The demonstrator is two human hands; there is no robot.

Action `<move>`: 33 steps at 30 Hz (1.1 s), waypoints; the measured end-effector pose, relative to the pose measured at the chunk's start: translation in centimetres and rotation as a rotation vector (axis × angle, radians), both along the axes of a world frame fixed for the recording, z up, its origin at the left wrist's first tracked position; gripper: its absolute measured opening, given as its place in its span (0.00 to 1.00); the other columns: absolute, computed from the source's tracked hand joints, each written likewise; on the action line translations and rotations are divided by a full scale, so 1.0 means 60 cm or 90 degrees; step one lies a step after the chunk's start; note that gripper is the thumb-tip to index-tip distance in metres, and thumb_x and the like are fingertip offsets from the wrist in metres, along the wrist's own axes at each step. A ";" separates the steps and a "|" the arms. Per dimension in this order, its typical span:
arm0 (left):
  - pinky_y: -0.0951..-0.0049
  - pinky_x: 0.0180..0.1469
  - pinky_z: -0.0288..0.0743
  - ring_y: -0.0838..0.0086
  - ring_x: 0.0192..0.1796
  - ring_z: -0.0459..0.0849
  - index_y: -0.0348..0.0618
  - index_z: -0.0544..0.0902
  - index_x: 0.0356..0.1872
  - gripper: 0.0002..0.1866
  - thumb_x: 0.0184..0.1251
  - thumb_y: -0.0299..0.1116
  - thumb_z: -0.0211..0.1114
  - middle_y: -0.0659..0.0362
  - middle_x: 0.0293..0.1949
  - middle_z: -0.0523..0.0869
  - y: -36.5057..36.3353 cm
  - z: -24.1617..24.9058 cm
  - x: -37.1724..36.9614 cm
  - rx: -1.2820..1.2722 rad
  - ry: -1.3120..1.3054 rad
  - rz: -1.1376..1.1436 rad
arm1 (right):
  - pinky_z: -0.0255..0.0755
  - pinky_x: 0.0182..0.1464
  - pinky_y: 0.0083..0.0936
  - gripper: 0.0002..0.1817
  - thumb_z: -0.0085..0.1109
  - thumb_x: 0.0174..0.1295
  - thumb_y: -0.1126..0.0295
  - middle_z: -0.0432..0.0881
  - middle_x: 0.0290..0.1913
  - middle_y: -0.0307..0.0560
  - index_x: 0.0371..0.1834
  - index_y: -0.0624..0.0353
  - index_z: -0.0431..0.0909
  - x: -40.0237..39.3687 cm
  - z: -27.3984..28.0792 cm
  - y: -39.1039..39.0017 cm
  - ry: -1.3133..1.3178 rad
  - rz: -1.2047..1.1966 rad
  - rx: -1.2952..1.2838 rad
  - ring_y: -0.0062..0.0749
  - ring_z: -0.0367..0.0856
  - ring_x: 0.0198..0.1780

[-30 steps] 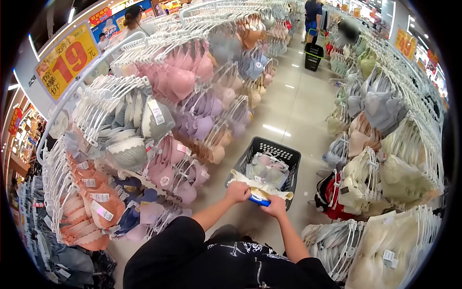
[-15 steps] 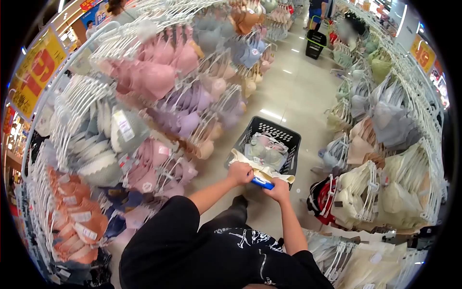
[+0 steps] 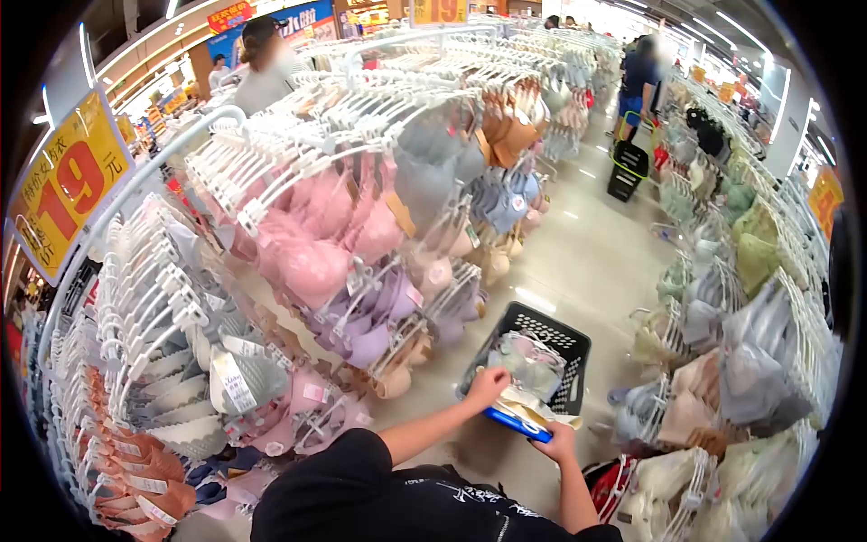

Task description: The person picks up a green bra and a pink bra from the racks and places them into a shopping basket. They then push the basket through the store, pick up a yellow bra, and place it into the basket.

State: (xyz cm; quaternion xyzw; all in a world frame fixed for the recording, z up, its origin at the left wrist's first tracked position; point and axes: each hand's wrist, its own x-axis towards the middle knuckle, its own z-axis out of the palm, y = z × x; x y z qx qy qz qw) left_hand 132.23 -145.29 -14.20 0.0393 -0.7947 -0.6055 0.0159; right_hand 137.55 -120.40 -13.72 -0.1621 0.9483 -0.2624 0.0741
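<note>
My right hand is closed around the right end of a blue handle on a black shopping basket cart. My left hand is above the handle's left end, by the cart's near rim. Its fingers look loosely curled, with nothing visible in them. Cream fabric lies over the near rim, between my hands. Inside the cart are pale bras in grey and pinkish tones.
Racks of pink bras and grey bras line the left side. More pale bras hang on the right. Up the aisle a person stands by a black basket. A yellow price sign stands far left.
My left hand has come off the blue handle and risen above it. My right hand still holds it. The view has tilted up, showing more of the aisle and people.
</note>
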 end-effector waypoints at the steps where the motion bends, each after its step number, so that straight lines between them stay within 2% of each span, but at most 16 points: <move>1: 0.73 0.33 0.71 0.72 0.27 0.78 0.40 0.78 0.29 0.06 0.57 0.32 0.57 0.56 0.24 0.79 -0.023 -0.028 -0.042 0.037 0.053 0.071 | 0.71 0.31 0.34 0.20 0.68 0.30 0.52 0.77 0.21 0.51 0.21 0.57 0.80 -0.012 0.000 0.002 0.005 0.004 -0.002 0.45 0.77 0.25; 2: 0.73 0.33 0.71 0.72 0.28 0.78 0.41 0.79 0.30 0.05 0.56 0.31 0.58 0.56 0.24 0.80 -0.054 -0.019 -0.077 0.098 0.021 0.132 | 0.71 0.32 0.34 0.20 0.68 0.29 0.53 0.78 0.22 0.52 0.21 0.58 0.80 -0.025 -0.002 0.007 -0.023 -0.009 0.004 0.45 0.77 0.26; 4: 0.70 0.37 0.72 0.68 0.32 0.79 0.42 0.80 0.32 0.07 0.51 0.29 0.60 0.56 0.29 0.80 -0.137 -0.013 -0.158 -0.071 0.111 0.192 | 0.71 0.32 0.36 0.23 0.66 0.28 0.49 0.77 0.21 0.52 0.19 0.58 0.79 -0.048 -0.011 0.015 -0.029 -0.016 0.003 0.47 0.77 0.26; 5: 0.69 0.37 0.72 0.66 0.32 0.78 0.42 0.79 0.34 0.09 0.49 0.29 0.60 0.55 0.33 0.79 -0.172 0.008 -0.190 -0.121 0.111 0.229 | 0.71 0.32 0.35 0.23 0.66 0.28 0.49 0.77 0.20 0.52 0.18 0.59 0.79 -0.062 -0.016 0.018 -0.026 -0.017 0.011 0.47 0.77 0.26; 6: 0.70 0.40 0.73 0.67 0.37 0.79 0.41 0.79 0.38 0.12 0.49 0.28 0.58 0.53 0.34 0.80 -0.207 0.022 -0.223 -0.150 0.038 0.221 | 0.71 0.31 0.35 0.23 0.66 0.28 0.49 0.77 0.20 0.52 0.18 0.59 0.78 -0.078 -0.013 0.017 -0.031 -0.015 0.007 0.47 0.77 0.26; 7: 0.67 0.44 0.72 0.63 0.41 0.78 0.41 0.78 0.41 0.15 0.48 0.29 0.59 0.52 0.38 0.78 -0.240 -0.003 -0.258 -0.229 0.169 0.253 | 0.71 0.31 0.35 0.23 0.66 0.28 0.49 0.77 0.20 0.53 0.17 0.59 0.78 -0.090 -0.009 0.020 -0.039 -0.014 0.004 0.48 0.77 0.25; 8: 0.61 0.51 0.69 0.57 0.47 0.75 0.41 0.74 0.48 0.22 0.47 0.33 0.61 0.50 0.43 0.76 -0.262 0.020 -0.277 -0.309 0.143 0.234 | 0.71 0.31 0.35 0.23 0.66 0.28 0.49 0.77 0.20 0.53 0.17 0.59 0.78 -0.100 -0.008 0.024 -0.050 -0.012 0.004 0.48 0.77 0.25; 11: 0.57 0.56 0.64 0.52 0.52 0.71 0.40 0.69 0.53 0.30 0.45 0.36 0.64 0.47 0.47 0.74 -0.288 0.050 -0.322 -0.537 0.095 0.315 | 0.71 0.31 0.35 0.22 0.66 0.28 0.49 0.77 0.20 0.53 0.16 0.59 0.78 -0.137 -0.018 0.035 -0.038 -0.010 0.004 0.48 0.77 0.25; 14: 0.52 0.54 0.64 0.51 0.52 0.71 0.39 0.69 0.50 0.28 0.45 0.36 0.64 0.46 0.48 0.73 -0.293 0.053 -0.371 -0.631 0.130 0.388 | 0.71 0.31 0.35 0.22 0.65 0.28 0.49 0.77 0.20 0.52 0.17 0.58 0.79 -0.177 -0.008 0.040 -0.044 -0.004 0.026 0.48 0.77 0.26; 18: 0.53 0.54 0.64 0.51 0.56 0.70 0.37 0.68 0.53 0.35 0.41 0.42 0.67 0.44 0.54 0.71 -0.313 0.030 -0.424 -0.564 -0.091 0.336 | 0.72 0.32 0.36 0.21 0.63 0.27 0.50 0.78 0.21 0.52 0.18 0.57 0.80 -0.233 -0.006 0.051 -0.040 0.019 0.027 0.47 0.78 0.26; 21: 0.52 0.52 0.66 0.52 0.54 0.72 0.39 0.68 0.53 0.32 0.46 0.42 0.64 0.46 0.53 0.73 -0.303 0.049 -0.435 -0.627 -0.122 0.342 | 0.73 0.33 0.35 0.21 0.63 0.28 0.50 0.79 0.22 0.51 0.19 0.56 0.80 -0.276 -0.010 0.059 -0.043 0.028 0.003 0.46 0.78 0.27; 24: 0.54 0.49 0.69 0.54 0.49 0.77 0.44 0.71 0.51 0.24 0.53 0.40 0.59 0.50 0.48 0.78 -0.317 0.047 -0.455 -0.570 -0.241 0.339 | 0.73 0.34 0.34 0.21 0.63 0.29 0.49 0.79 0.22 0.50 0.20 0.56 0.81 -0.322 -0.004 0.064 -0.056 0.038 0.018 0.45 0.79 0.28; 27: 0.57 0.43 0.72 0.55 0.42 0.81 0.48 0.76 0.45 0.15 0.58 0.39 0.53 0.51 0.40 0.82 -0.355 0.005 -0.457 -0.523 -0.219 0.286 | 0.72 0.33 0.35 0.21 0.62 0.30 0.49 0.79 0.23 0.50 0.20 0.55 0.81 -0.362 -0.015 0.072 -0.041 0.068 0.002 0.45 0.78 0.27; 29: 0.57 0.41 0.72 0.53 0.40 0.80 0.44 0.77 0.40 0.13 0.58 0.38 0.53 0.48 0.36 0.82 -0.362 -0.002 -0.454 -0.521 -0.157 0.343 | 0.72 0.33 0.35 0.21 0.62 0.30 0.49 0.79 0.22 0.50 0.20 0.56 0.81 -0.384 -0.022 0.073 -0.057 0.072 0.024 0.45 0.78 0.27; 31: 0.57 0.39 0.72 0.53 0.39 0.80 0.43 0.77 0.38 0.12 0.59 0.38 0.53 0.47 0.34 0.81 -0.345 0.025 -0.458 -0.536 -0.135 0.369 | 0.72 0.33 0.35 0.21 0.62 0.30 0.49 0.79 0.22 0.50 0.19 0.56 0.80 -0.401 -0.021 0.075 -0.056 0.075 -0.002 0.45 0.78 0.27; 33: 0.57 0.39 0.72 0.53 0.39 0.80 0.44 0.77 0.38 0.12 0.60 0.39 0.53 0.48 0.35 0.82 -0.309 0.089 -0.454 -0.564 -0.162 0.373 | 0.72 0.33 0.35 0.20 0.62 0.29 0.49 0.79 0.22 0.51 0.18 0.56 0.80 -0.418 -0.016 0.077 -0.061 0.079 -0.036 0.45 0.78 0.28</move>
